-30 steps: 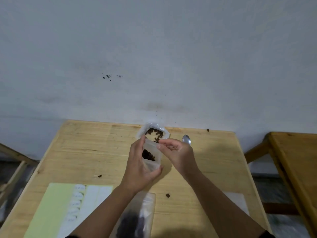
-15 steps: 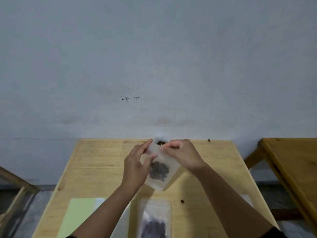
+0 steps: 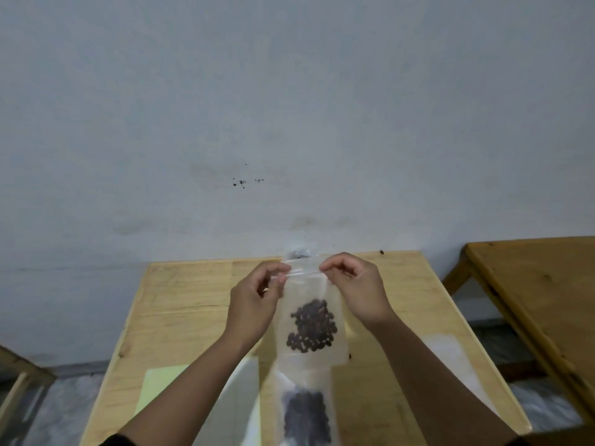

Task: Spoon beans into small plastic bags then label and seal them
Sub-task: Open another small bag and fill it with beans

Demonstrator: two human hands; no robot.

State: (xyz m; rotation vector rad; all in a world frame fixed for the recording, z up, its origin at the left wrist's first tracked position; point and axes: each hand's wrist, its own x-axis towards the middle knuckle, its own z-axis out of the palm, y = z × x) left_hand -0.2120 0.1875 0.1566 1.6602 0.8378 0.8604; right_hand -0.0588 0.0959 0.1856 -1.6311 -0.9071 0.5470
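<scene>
A small clear plastic bag [image 3: 310,294] with dark beans [image 3: 311,326] in its lower half hangs upright above the wooden table [image 3: 180,304]. My left hand [image 3: 256,299] pinches the bag's top strip at its left end, and my right hand [image 3: 357,286] pinches it at the right end. Below, a second bag of beans [image 3: 306,413] lies flat near the front edge. Behind my hands, only the top of the bean container [image 3: 298,253] shows.
A pale green sheet [image 3: 157,386] and a white label sheet [image 3: 238,400] lie at the front left. A clear plastic sheet [image 3: 447,352] lies at the right. Loose beans [image 3: 382,252] sit on the table. Another wooden table [image 3: 541,284] stands to the right.
The bag has turned upright and been lifted, with both hands now at its top strip. The view has tilted upward, so the table sits lower in the frame.
</scene>
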